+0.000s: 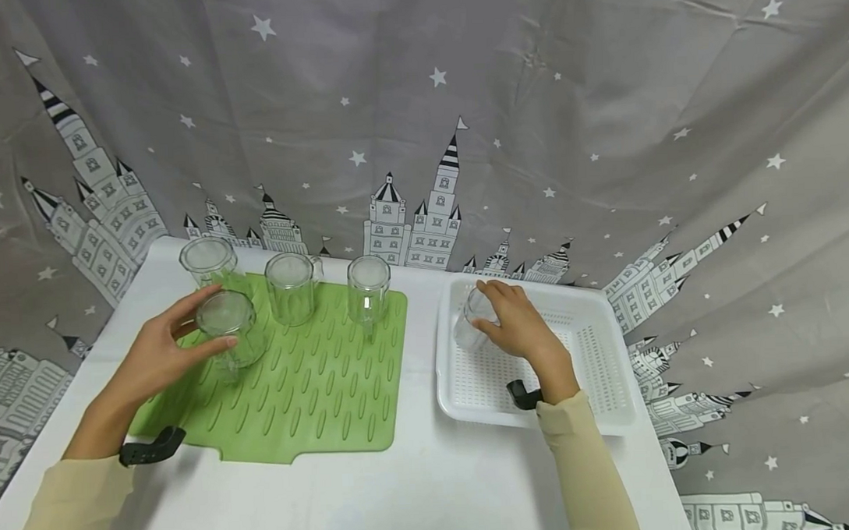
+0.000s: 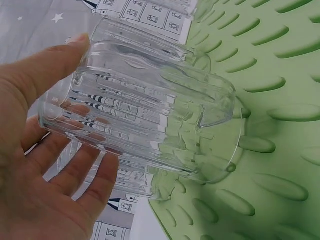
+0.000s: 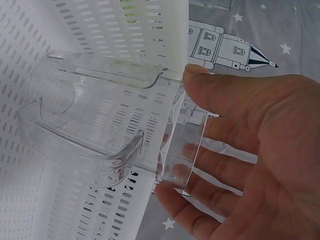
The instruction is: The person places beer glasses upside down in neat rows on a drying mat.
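My left hand (image 1: 154, 348) grips a clear glass mug (image 1: 235, 326) by its upper end, thumb on one side and fingers on the other. That mug stands at the left of a green ridged mat (image 1: 317, 409), its handle facing the near side. In the left wrist view its lower end (image 2: 220, 145) meets the mat. At the right, my right hand (image 1: 521, 324) holds another glass mug (image 1: 471, 335) by its top, inside a white perforated basket (image 1: 441, 373). The right wrist view shows this mug's handle (image 3: 127, 160) and its far end against the basket floor.
Three more glass mugs stand along the mat's back edge: one at the back left (image 1: 208, 257), one in the middle (image 1: 290, 289) and one at the right (image 1: 369, 290). Behind the white table (image 1: 418, 483) hangs a grey curtain (image 1: 404, 86) printed with castles and stars.
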`<state>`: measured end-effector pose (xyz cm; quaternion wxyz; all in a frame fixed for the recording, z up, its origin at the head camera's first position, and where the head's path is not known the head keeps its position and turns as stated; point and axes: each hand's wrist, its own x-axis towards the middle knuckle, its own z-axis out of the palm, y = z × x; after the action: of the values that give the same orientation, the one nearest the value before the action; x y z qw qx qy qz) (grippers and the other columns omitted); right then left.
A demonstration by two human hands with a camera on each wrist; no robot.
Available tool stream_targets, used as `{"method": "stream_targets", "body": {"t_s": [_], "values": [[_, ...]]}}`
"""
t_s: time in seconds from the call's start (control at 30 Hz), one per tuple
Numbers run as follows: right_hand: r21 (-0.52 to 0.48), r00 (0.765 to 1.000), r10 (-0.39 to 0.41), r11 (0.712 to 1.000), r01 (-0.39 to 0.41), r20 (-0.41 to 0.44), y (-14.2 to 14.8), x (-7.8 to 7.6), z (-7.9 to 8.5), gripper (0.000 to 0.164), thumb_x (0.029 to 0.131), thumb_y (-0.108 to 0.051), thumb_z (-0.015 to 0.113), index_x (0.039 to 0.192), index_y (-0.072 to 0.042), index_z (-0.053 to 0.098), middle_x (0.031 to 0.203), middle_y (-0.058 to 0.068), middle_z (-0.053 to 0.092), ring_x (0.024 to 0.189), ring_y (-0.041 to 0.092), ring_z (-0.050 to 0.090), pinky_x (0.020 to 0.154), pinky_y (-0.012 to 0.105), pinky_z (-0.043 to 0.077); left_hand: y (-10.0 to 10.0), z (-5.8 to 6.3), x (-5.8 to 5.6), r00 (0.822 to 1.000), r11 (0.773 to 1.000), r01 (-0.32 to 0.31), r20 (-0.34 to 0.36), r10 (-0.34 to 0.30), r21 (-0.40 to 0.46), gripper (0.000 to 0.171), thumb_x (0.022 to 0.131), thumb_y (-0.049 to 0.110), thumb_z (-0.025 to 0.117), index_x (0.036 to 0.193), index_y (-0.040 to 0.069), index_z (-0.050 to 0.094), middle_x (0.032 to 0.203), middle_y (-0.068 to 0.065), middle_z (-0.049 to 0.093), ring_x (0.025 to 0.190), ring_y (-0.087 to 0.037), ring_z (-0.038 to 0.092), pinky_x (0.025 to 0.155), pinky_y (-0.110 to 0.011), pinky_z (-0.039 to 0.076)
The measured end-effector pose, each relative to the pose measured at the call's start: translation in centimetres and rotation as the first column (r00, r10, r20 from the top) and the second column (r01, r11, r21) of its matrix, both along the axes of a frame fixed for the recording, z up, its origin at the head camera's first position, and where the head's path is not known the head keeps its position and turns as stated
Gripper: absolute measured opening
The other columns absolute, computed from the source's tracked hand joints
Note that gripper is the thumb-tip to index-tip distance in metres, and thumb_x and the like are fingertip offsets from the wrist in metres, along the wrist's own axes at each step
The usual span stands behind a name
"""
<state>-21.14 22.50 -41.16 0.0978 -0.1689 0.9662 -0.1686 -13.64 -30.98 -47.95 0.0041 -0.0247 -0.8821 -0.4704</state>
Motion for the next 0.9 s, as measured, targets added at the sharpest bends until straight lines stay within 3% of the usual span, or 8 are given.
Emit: {"method": "stream_targets", "body": {"t_s": [0.07,0.1,0.13,0.2,0.27,0.37,0.67,0.9], "values": [[-0.001,1.000,-0.001,1.000,0.001,0.002,0.0,0.0,0.0,0.073,0.104,-0.028,0.073,0.165,-0.006,0.041,0.169,0.022,0.044,0.156,0.046,0.039,0.131,0.062,0.037,0.0,0.1,0.0,1.000,1.000,0.003,-0.002,-0.003,0.003,0.094,0.093,0.019,0.087,0.170,0.030,0.035,0.176,-0.016,0.035,0.142,-0.058,0.049,0.091,0.007,0.036],[-0.002,1.000,-0.002,1.000,0.002,0.004,0.0,0.0,0.0,0.073,0.104,-0.029,0.074,0.165,-0.007,0.041,0.169,0.022,0.044,0.157,0.046,0.039,0.131,0.061,0.036,0.1,0.0,0.0,1.000,1.000,0.001,-0.008,-0.001,-0.002,0.094,0.092,0.019,0.088,0.170,0.030,0.035,0.176,-0.016,0.035,0.146,-0.047,0.052,0.091,0.007,0.036],[-0.002,1.000,-0.002,1.000,0.002,0.005,0.0,0.0,0.0,0.073,0.104,-0.029,0.073,0.165,-0.007,0.041,0.169,0.022,0.043,0.157,0.046,0.039,0.131,0.061,0.036,0.1,0.0,0.1,1.000,1.000,-0.001,-0.014,0.001,-0.006,0.094,0.092,0.019,0.088,0.169,0.030,0.035,0.176,-0.016,0.036,0.145,-0.046,0.052,0.092,0.008,0.035],[-0.001,1.000,-0.001,1.000,0.001,0.005,0.0,-0.1,-0.1,0.073,0.104,-0.029,0.073,0.165,-0.007,0.041,0.169,0.022,0.043,0.157,0.046,0.039,0.131,0.061,0.037,0.2,0.1,0.1,0.999,1.000,-0.009,-0.043,0.008,-0.016,0.093,0.091,0.018,0.089,0.168,0.029,0.038,0.173,-0.017,0.039,0.147,-0.016,0.053,0.093,0.008,0.035],[-0.004,1.000,-0.002,1.000,0.002,0.007,0.0,0.0,0.0,0.073,0.104,-0.029,0.073,0.165,-0.007,0.041,0.169,0.022,0.043,0.157,0.046,0.039,0.131,0.061,0.037,0.3,0.1,0.2,0.997,0.999,-0.025,-0.075,0.022,-0.034,0.093,0.089,0.018,0.091,0.167,0.029,0.041,0.169,-0.017,0.045,0.136,0.009,0.047,0.094,0.009,0.034],[-0.006,1.000,-0.001,1.000,0.001,0.004,0.0,0.1,0.0,0.072,0.104,-0.029,0.073,0.165,-0.007,0.041,0.169,0.022,0.043,0.156,0.046,0.039,0.131,0.061,0.036,0.5,0.4,0.6,0.992,0.998,-0.060,-0.110,0.056,-0.036,0.092,0.086,0.018,0.093,0.165,0.027,0.045,0.163,-0.017,0.051,0.122,0.023,0.039,0.095,0.008,0.034],[0.002,1.000,-0.009,1.000,0.009,0.008,0.0,0.1,0.0,0.072,0.105,-0.029,0.072,0.166,-0.008,0.040,0.170,0.020,0.042,0.157,0.044,0.038,0.131,0.061,0.036,-0.7,0.8,2.6,0.965,0.986,-0.160,-0.202,0.167,0.053,0.085,0.086,0.007,0.091,0.160,0.023,0.053,0.156,0.015,0.060,0.129,0.019,0.052,0.101,0.005,0.040],[-0.003,1.000,-0.009,1.000,0.009,0.002,0.1,0.2,-0.1,0.072,0.105,-0.028,0.072,0.165,-0.007,0.041,0.169,0.021,0.043,0.156,0.045,0.039,0.130,0.062,0.037,-2.8,-1.1,4.7,0.935,0.970,-0.226,-0.261,0.242,0.093,0.069,0.092,0.000,0.082,0.156,0.011,0.057,0.145,0.027,0.061,0.128,0.018,0.054,0.103,0.004,0.041]]}}
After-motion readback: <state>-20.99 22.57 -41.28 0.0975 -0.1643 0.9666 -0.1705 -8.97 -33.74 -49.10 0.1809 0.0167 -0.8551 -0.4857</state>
